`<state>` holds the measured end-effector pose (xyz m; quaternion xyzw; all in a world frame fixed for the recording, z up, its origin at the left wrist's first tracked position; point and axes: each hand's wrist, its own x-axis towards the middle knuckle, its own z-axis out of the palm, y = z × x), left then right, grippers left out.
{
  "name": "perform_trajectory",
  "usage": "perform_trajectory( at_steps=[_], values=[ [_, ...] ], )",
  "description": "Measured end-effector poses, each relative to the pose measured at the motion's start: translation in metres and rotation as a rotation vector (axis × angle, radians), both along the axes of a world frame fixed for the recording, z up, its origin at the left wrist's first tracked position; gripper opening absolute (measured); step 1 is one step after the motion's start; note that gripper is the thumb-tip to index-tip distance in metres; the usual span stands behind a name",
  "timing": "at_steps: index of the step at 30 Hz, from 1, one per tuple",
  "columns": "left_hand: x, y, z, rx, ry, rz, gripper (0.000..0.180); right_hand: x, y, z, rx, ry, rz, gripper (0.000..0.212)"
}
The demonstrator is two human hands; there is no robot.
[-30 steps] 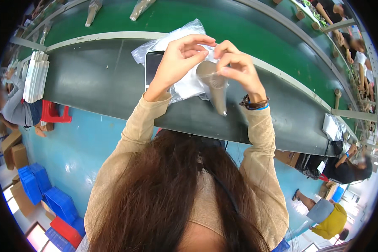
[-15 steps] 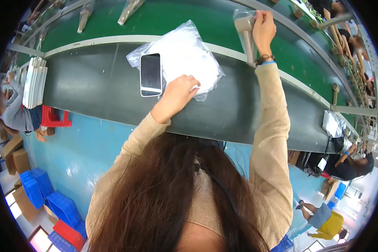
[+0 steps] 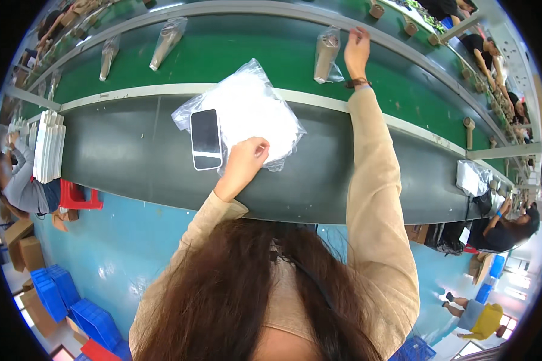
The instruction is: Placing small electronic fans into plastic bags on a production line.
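Observation:
My left hand (image 3: 244, 162) rests on the lower part of a pile of white, clear-edged plastic bags (image 3: 256, 111), fingers curled in. What lies between those fingers, if anything, is too small to make out. A smartphone (image 3: 206, 138) with a dark screen lies on the pile's left side. Farther off to the right, my right hand (image 3: 356, 51) reaches over the green belt (image 3: 241, 51), its fingers apart from anything. Just left of it lies a tan, round-headed, long-handled item (image 3: 326, 57) inside a clear bag.
Two more bagged items (image 3: 167, 43) lie on the belt at the left, and an unbagged one (image 3: 469, 132) at the right. White trays (image 3: 49, 147) stand stacked at the bench's left end. A metal rail (image 3: 223, 8) runs behind the belt. Co-workers sit at both sides.
My right hand has let go of the bagged item, which now lies on the belt to its left. My left hand stays at the bag pile. The whole view has shifted.

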<state>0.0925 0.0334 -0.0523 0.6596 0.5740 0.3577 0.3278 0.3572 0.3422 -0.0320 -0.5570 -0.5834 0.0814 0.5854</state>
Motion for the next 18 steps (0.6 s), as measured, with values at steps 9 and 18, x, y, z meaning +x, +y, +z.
perform_trajectory(
  at_steps=[9,18],
  values=[
    [-0.015,0.020,-0.005,-0.202,-0.192,0.024,0.017,0.035,-0.169,-0.028,-0.210,0.284,0.244,0.030],
    [-0.027,0.023,-0.032,-0.277,-0.642,-0.087,0.024,0.056,-0.217,-0.052,-0.288,0.348,0.190,0.031]
  ],
)
